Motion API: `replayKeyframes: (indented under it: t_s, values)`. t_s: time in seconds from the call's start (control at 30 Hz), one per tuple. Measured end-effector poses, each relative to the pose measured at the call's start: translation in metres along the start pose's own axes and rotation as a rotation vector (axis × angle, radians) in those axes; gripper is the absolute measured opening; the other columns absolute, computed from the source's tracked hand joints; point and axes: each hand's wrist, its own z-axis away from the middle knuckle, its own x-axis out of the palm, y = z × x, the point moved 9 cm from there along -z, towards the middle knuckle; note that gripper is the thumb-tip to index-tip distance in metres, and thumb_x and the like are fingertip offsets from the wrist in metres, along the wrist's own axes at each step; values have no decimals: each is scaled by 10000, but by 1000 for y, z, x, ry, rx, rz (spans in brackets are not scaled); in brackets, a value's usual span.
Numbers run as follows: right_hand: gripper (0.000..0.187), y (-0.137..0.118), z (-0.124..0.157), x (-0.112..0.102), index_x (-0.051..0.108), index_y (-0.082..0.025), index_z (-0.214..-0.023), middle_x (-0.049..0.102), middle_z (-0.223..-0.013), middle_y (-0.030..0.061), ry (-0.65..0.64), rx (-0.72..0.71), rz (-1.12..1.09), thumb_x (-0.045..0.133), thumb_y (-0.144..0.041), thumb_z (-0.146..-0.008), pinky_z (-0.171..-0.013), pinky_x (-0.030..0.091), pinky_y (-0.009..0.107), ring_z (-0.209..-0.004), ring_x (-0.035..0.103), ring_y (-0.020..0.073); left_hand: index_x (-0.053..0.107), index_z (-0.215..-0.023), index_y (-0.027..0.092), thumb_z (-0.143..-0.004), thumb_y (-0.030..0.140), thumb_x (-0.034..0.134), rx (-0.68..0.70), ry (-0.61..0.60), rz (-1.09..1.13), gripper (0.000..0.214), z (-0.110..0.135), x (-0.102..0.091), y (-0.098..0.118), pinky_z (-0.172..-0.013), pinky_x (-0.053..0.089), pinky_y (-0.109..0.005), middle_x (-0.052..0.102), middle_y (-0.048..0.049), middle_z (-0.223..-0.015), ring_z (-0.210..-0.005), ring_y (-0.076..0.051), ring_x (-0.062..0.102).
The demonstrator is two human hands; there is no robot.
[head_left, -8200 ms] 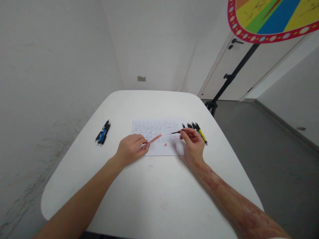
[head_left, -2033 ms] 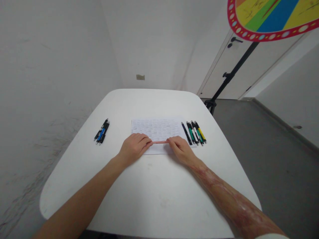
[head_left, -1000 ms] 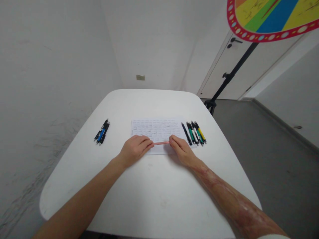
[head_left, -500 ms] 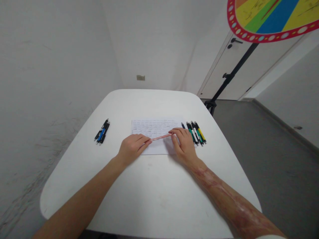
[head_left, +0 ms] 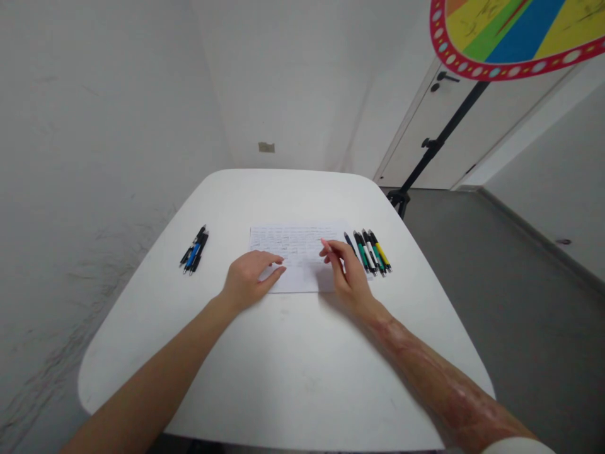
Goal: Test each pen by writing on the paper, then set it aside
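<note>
My right hand (head_left: 347, 271) is closed on a slim pink pen (head_left: 324, 243), held between thumb and fingers over the right part of a sheet of paper (head_left: 302, 280). Only a short end of the pen shows by the fingertips; the fingers hide the rest. Handwritten lines cover the sheet's upper part. At the sheet's lower left, my left hand (head_left: 250, 277) is open, thumb and fingers apart, with nothing between them. Just right of my right hand lies a row of several pens (head_left: 371, 252) with green, white, yellow and dark barrels.
A smaller group of black and blue pens (head_left: 194, 250) lies on the left of the white table (head_left: 283, 372). Walls stand behind and left of it. A colourful wheel (head_left: 515, 38) on a black stand (head_left: 435, 148) is beyond the right side, near a door (head_left: 454, 126).
My left hand has let go of the pink pen, and its fingers have parted. The pen, earlier stretched between both hands, has turned and is now in my right hand alone.
</note>
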Motion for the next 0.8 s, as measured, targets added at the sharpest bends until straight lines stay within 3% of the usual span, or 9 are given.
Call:
replayKeyframes:
  t_s: [0.1,0.17,0.23,0.43,0.6,0.8]
  values:
    - [273,21,-9,-20,669,-265,-1000,530,-743,-21,217,260,-365,630,-524,-1074,-550,399,297,-623,471,160,761,-1216,218,-1047,385,729,14,-151,26,239,3,12,-2,-983,631,-452,827,-101,-1194,-1092,-259,786]
    - [491,30,-18,-24,535,-256,-737,341,-602,-62,271,397,-612,631,-642,-1026,-439,234,291,-498,262,133,749,-1283,225,-1009,425,772,17,-248,49,339,7,20,-2,-1034,622,-506,798,-116,-1301,-1184,-293,764]
    - [628,33,-29,-23,375,-259,-619,237,-559,-74,275,496,-822,614,-715,-979,-410,172,295,-474,174,124,737,-1329,235,-970,460,815,16,-302,60,431,10,25,-3,-1066,612,-540,773,-123,-1370,-1241,-315,743]
    - [695,40,-46,-20,168,-263,-583,131,-506,-75,405,614,-1101,517,-752,-932,-391,161,308,-467,91,121,748,-1334,241,-945,473,841,29,-318,28,462,13,30,-3,-1069,611,-556,767,-125,-1392,-1258,-325,734]
    - [645,40,-44,-5,153,-268,-569,127,-490,-71,373,646,-1179,489,-684,-930,-397,153,303,-467,83,121,750,-1322,240,-960,478,825,33,-326,2,440,14,33,-2,-1050,614,-548,765,-123,-1392,-1249,-322,735]
    - [663,44,-41,-6,148,-262,-567,145,-481,-68,344,660,-1174,532,-687,-900,-397,179,292,-465,94,118,740,-1323,223,-956,466,837,33,-329,5,450,12,33,-1,-1062,608,-553,760,-127,-1404,-1259,-325,730]
